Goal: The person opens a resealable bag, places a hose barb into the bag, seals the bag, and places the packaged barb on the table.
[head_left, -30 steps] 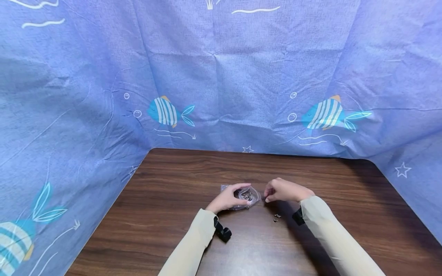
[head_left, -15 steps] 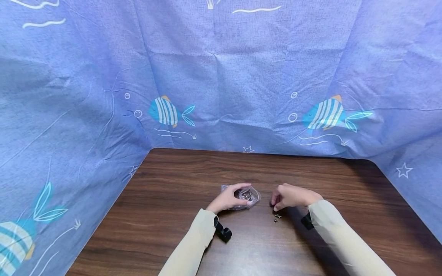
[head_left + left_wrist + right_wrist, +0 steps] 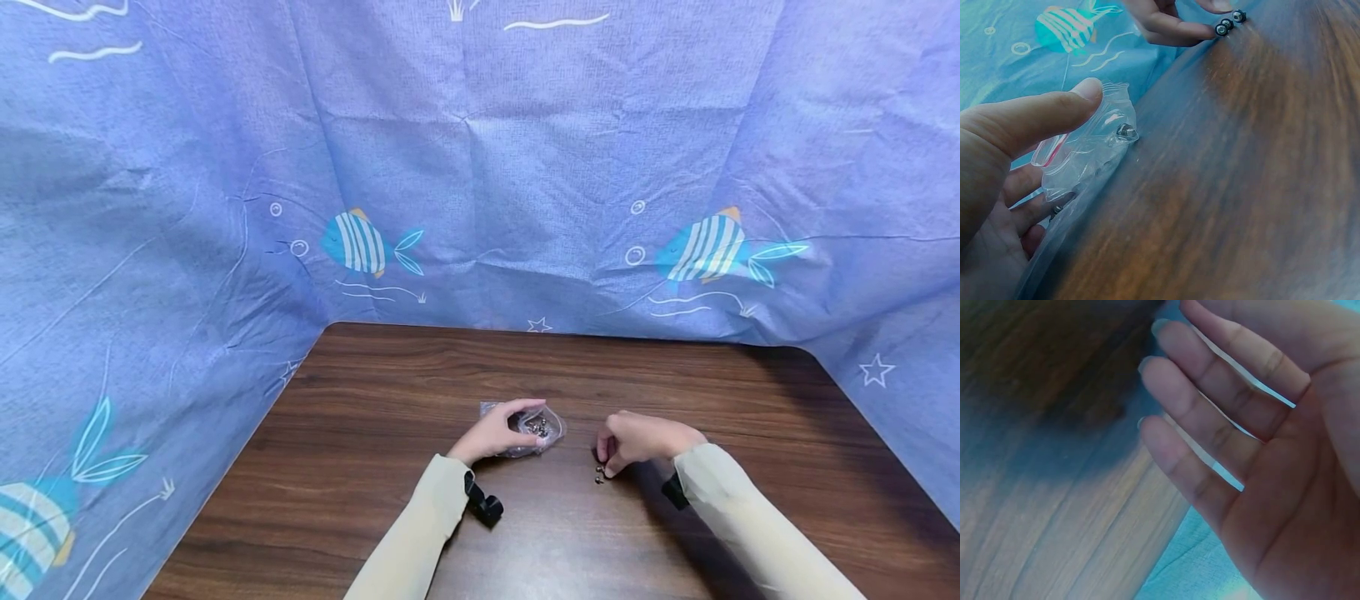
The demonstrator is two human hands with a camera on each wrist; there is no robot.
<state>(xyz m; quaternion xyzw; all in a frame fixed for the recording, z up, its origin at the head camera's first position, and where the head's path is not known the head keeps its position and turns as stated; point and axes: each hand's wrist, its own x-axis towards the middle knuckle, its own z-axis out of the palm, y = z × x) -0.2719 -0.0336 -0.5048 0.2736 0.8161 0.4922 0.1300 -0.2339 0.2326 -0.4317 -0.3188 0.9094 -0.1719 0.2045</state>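
Observation:
My left hand curls round a clear zip bag, thumb and fingers on either side of its wide mouth. Small metal pieces like screws lie inside; one shows as a dark piece through the plastic in the left wrist view. To the right of the bag, my right hand reaches down to several loose screws on the table. In the left wrist view its index fingertip is right at these dark, silver-centred screws, and the thumb is spread apart from it.
The dark wood-grain table spreads round both hands. A blue fish-print cloth hangs behind the table and along its sides. Black straps circle the wrists below pale sleeves.
My right hand has moved away from the bag's mouth, rightward and toward me, down to the loose screws. The left hand and the bag have stayed in place.

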